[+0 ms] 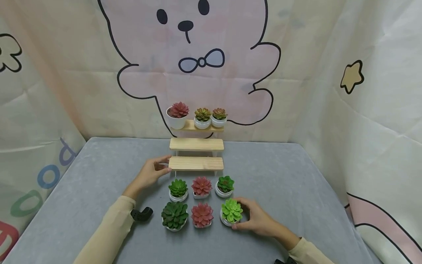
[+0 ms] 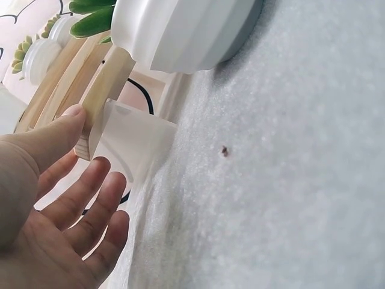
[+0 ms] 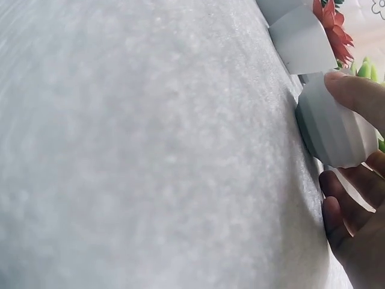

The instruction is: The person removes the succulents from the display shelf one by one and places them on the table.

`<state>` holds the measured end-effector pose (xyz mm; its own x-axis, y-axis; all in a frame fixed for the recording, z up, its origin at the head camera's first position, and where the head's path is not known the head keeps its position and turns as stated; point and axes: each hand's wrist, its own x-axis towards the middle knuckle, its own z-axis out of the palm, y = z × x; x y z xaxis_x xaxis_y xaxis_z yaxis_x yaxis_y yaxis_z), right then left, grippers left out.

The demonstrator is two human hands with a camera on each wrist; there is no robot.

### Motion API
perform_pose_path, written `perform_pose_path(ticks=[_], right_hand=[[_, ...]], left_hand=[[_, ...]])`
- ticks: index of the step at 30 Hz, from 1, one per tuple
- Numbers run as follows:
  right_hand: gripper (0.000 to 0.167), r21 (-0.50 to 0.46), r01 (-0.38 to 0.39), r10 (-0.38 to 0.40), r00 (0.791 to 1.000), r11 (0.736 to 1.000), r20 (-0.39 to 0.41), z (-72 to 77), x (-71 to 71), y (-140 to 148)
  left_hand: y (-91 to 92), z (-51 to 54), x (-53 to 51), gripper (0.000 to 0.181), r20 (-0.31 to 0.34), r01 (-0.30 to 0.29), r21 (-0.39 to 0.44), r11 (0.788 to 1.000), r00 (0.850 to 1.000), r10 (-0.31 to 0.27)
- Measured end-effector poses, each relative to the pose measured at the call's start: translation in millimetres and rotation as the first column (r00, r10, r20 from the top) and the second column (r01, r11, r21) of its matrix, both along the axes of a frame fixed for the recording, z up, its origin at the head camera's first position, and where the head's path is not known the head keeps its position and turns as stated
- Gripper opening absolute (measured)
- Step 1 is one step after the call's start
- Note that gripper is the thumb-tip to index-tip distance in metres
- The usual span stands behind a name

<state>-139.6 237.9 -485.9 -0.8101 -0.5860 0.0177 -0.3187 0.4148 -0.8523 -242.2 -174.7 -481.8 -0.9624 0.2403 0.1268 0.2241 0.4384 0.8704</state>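
A three-step wooden plant stand [image 1: 196, 163] stands at the middle of the far side of the table. My left hand [image 1: 150, 172] pinches the left end of its lowest board [image 2: 99, 99], thumb on top and index finger beneath, other fingers loosely spread. At the front right of the plant group, my right hand [image 1: 258, 220] grips a bright green succulent [image 1: 232, 210] in a white ribbed pot [image 3: 337, 123]. The pot stands on the table, thumb on its near side and fingers round the far side.
Left of the gripped plant are a red succulent [image 1: 202, 214] and a large dark green one [image 1: 174, 215]. Behind stand green [image 1: 178, 188], red [image 1: 202, 186] and green [image 1: 225, 184] succulents. The top step carries a red succulent [image 1: 179, 111] and two small yellowish ones [image 1: 202, 115].
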Motion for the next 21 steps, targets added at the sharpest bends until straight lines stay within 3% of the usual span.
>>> perform_pose_path(ticks=[18,21], right_hand=[[0.066,0.002,-0.003,0.003,0.999,1.0,0.055,-2.5,1.5,0],[0.067,0.0,-0.009,0.009,0.999,1.0,0.041,-3.3,0.3,2]], left_hand=[[-0.9,-1.9,1.6,0.057,0.017,0.002,0.002,1.0,1.0,-0.002],[3.8,15.4,11.4,0.055,0.02,0.001,0.011,1.0,1.0,-0.001]])
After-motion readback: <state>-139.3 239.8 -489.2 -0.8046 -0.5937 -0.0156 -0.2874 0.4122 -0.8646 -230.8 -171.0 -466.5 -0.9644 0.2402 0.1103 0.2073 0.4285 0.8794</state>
